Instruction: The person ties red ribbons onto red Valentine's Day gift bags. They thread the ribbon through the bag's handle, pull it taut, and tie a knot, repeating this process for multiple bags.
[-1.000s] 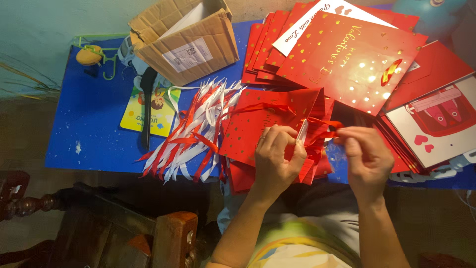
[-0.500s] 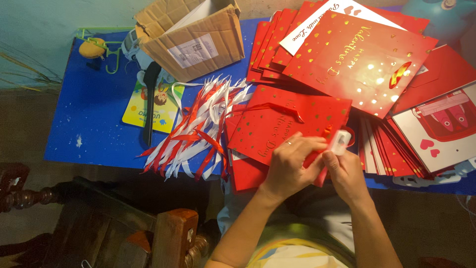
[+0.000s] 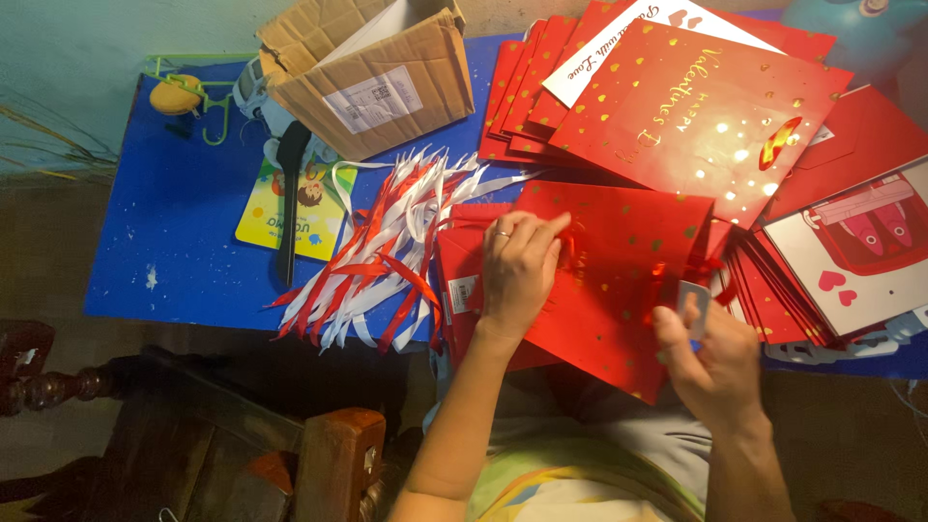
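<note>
Two hands are at work over a blue table (image 3: pixel 184 242), reported left to right. At far left a green hanger (image 3: pixel 208 106) lies beside a yellow object, then an open cardboard box (image 3: pixel 372 72), with a yellow printed card (image 3: pixel 266 217) and a dark long-handled tool (image 3: pixel 288 193) below it. Next comes a loose heap of red and white ribbons (image 3: pixel 382 256), fanned out and reaching the table's near edge.

The left hand (image 3: pixel 519 266), ring on one finger, lies palm-down on the red gift bag (image 3: pixel 619 280), fingers curled near a ribbon handle at its upper part. The bag lies flat at the near edge, overhanging toward the person's lap. The right hand (image 3: pixel 713 353) is closed around a small pale piece (image 3: pixel 692 307) at the bag's right edge; what the piece is cannot be told.

Judgement: steady downward pressure from the left hand should keep the bag from sliding while the right works the edge; ribbons should stay clear.

Beyond, stacked red bags (image 3: pixel 696 106) and a white bag with hearts (image 3: pixel 860 256) occupy the right.
</note>
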